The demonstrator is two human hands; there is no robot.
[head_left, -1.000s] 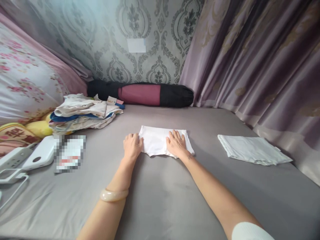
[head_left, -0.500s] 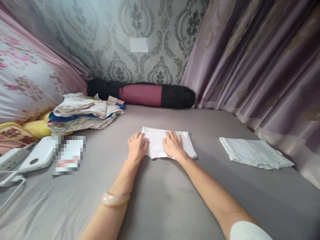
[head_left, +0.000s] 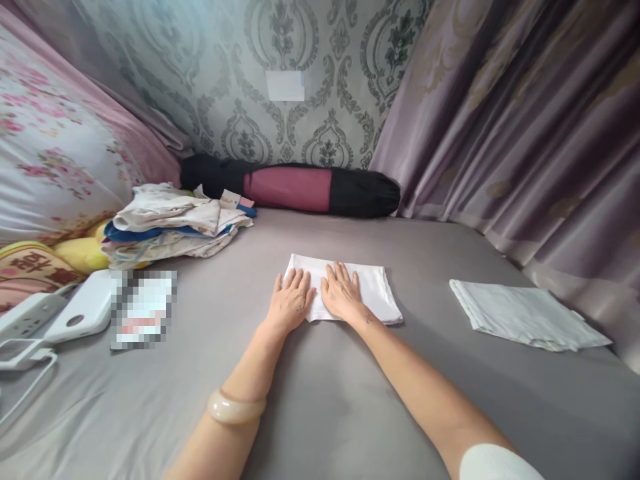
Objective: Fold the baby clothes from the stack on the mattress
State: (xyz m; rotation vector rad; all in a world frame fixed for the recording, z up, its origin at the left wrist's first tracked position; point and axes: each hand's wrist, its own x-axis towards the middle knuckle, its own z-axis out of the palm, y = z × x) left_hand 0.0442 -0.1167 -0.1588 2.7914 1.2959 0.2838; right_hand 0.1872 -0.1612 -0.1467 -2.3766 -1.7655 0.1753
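Note:
A folded white garment (head_left: 376, 288) lies flat on the grey bed sheet (head_left: 320, 393) in front of me. My left hand (head_left: 291, 301) rests palm down on its left part, fingers spread. Close beside it, my right hand (head_left: 343, 291) presses flat on the middle of the cloth with fingers stretched out. Neither hand grips anything. Which kind of garment it is, I cannot tell. Off to the right lies a second folded garment (head_left: 525, 315), pale grey-white, apart from both hands.
A pile of clothes (head_left: 175, 223) sits at the back left, near a yellow plush (head_left: 83, 255). A white power bank (head_left: 85, 313), a power strip (head_left: 30, 317) and a blurred packet (head_left: 145, 310) lie at left. A long black and maroon bag (head_left: 290, 189) lines the wall; curtains (head_left: 540, 127) hang right.
My left hand has shifted from the garment's left edge onto its surface, its curled fingers now spread flat. My right hand stays on the cloth. The view has turned slightly left.

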